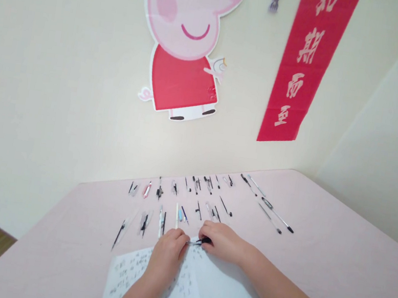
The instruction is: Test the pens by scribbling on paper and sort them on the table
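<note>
Broad white paper sheets (221, 290) lie nearest the camera on a pale pink table (331, 286), dark handwriting covering the left part while the right part looks blank. Two bare forearms reach over them, and at their far edge both hands meet around a slim pen with a clear-looking barrel and a black end (197, 242). Fingers of the left hand (170, 243) are closed on the pen's left end; the right hand (221, 241) is curled around the black end, its fingertips partly hidden. Just beyond the left hand stretches a slender cream-coloured stick (177, 213), with a short light-blue plastic piece (180, 214) and a slim dark-blue rod (185, 214) next to it. Farther off, separate clusters of pen parts, mostly black and clear, lie in two uneven rows, among them a pink-and-white pen (147, 189) in the far row. Toward the right side, well apart from the hands, a long clear pen with black ends (277, 215) slants across the tabletop. On the cream wall (64, 76) behind are a pink cartoon pig cutout in a red dress (184, 80) and a red vertical banner with pale characters (288, 92).
</note>
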Action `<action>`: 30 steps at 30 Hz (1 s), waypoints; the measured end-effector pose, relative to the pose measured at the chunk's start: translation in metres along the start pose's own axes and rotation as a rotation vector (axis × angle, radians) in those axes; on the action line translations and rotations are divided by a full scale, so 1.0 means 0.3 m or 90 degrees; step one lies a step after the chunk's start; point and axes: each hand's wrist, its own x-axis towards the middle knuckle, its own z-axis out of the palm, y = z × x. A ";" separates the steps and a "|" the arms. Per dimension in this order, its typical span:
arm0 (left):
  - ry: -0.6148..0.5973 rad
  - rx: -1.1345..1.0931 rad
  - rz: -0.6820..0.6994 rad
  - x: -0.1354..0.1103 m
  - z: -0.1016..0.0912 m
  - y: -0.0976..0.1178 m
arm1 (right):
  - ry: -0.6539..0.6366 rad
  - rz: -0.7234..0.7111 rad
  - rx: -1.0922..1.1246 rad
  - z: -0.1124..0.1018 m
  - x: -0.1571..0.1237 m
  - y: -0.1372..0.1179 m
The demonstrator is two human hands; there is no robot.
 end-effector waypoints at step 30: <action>0.170 -0.228 -0.097 -0.002 0.013 -0.070 | -0.034 0.052 -0.093 -0.047 -0.030 -0.023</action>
